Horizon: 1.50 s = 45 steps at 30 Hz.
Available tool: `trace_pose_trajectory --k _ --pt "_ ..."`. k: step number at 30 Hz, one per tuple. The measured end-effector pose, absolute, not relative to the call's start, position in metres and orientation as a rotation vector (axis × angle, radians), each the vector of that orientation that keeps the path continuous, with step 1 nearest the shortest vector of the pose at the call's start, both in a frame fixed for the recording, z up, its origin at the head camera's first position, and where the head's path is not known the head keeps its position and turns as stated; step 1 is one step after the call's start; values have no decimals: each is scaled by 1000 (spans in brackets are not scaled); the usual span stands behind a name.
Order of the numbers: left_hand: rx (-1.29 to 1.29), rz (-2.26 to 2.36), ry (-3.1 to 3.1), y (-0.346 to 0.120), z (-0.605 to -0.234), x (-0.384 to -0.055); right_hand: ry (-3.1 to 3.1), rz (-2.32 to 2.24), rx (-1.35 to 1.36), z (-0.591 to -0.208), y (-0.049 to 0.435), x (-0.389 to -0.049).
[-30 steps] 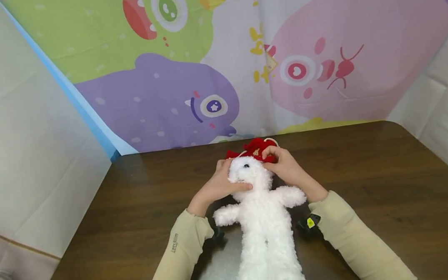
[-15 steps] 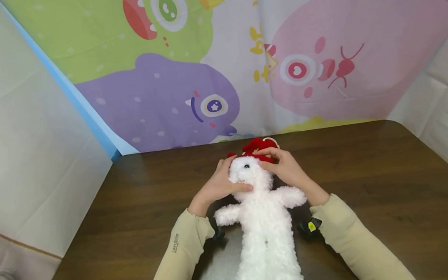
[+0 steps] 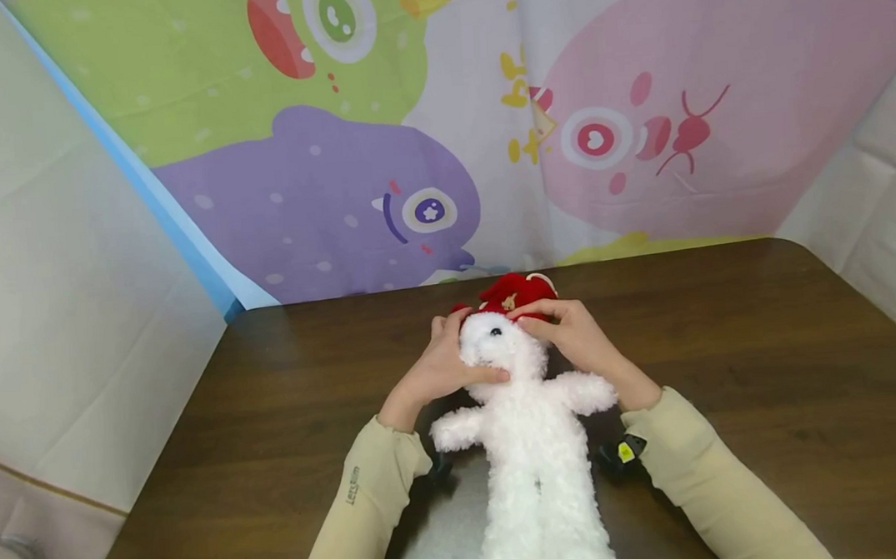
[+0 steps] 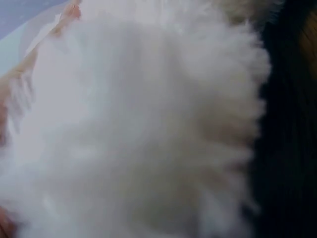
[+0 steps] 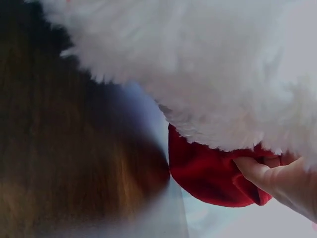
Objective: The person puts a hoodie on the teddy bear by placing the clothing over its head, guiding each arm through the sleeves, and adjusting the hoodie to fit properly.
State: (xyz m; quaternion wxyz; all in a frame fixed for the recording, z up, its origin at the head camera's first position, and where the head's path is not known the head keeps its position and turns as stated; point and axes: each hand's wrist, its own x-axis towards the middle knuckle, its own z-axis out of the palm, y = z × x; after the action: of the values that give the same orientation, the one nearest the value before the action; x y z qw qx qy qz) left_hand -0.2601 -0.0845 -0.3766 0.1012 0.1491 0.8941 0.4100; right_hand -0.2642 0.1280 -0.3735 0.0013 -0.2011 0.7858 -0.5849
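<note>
A fluffy white plush toy (image 3: 534, 459) lies on its back, its head toward the far edge and a dark eye showing. On top of its head sits a red hat (image 3: 519, 293) with a white cord and a small tan emblem. My left hand (image 3: 447, 359) grips the head from the left, thumb across the chin and fingers up by the hat's edge. With my right hand (image 3: 570, 328) I pinch the hat's brim on the right; in the right wrist view the thumb (image 5: 262, 173) presses on the red cloth (image 5: 208, 173). White fur (image 4: 138, 124) fills most of the left wrist view.
The toy lies on a dark wooden table (image 3: 288, 403). A grey patch (image 3: 439, 522) shows beside its body. Behind the table's far edge hangs a cloth printed with cartoon monsters (image 3: 324, 201). Pale panels (image 3: 78, 229) stand at both sides.
My right hand's fingers have shifted left along the brim, toward the middle of the head. The hat has been adjusted slightly; the left hand has stayed in place on the head.
</note>
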Motion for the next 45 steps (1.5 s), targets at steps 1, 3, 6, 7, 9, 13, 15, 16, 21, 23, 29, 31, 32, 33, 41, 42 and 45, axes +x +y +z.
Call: trace_pose_trajectory --k 1,3,6,7,9,13,15,16,21,23,29,31,32,33,41,42,45 --pt "452 1208 2653 -84 -377 -260 2461 -1846 -625 -374 128 -264" --pt "479 1201 2673 -84 -376 -260 2436 -1869 -618 -373 128 -263" --pt "498 1183 2695 -85 -375 -260 2410 -1889 -618 -373 128 -263" --pt "496 1180 2700 -85 -375 -259 2410 -1892 -621 -373 129 -263" --pt "493 1178 2713 -84 -374 -260 2428 -1887 -631 -372 129 -263" --pt "491 1198 2738 -83 -372 -260 2466 -1873 -655 -371 131 -263" --pt "493 1205 2753 -83 -372 -260 2474 -1865 -665 -371 132 -263" --pt "491 1210 2759 -83 -373 -260 2477 -1859 -673 -371 132 -263" --pt "449 1282 2754 -82 -375 -260 2517 -1796 -746 -371 132 -263" --pt "418 1317 2742 -82 -377 -260 2533 -1760 -771 -372 131 -263" --pt "340 1370 2715 -80 -383 -262 2545 -1653 -825 -376 134 -263" --pt "330 1375 2699 -78 -385 -263 2547 -1634 -826 -376 136 -264" --pt "327 1378 2688 -77 -386 -264 2550 -1625 -823 -377 137 -265" --pt "325 1380 2679 -77 -386 -265 2554 -1618 -822 -376 138 -265" --pt "252 1415 2550 -78 -389 -265 2561 -1673 -758 -378 135 -267" --pt "244 1417 2541 -78 -390 -265 2580 -1672 -733 -379 134 -267" --pt "205 1399 2540 -78 -391 -263 2638 -1642 -640 -379 133 -266"
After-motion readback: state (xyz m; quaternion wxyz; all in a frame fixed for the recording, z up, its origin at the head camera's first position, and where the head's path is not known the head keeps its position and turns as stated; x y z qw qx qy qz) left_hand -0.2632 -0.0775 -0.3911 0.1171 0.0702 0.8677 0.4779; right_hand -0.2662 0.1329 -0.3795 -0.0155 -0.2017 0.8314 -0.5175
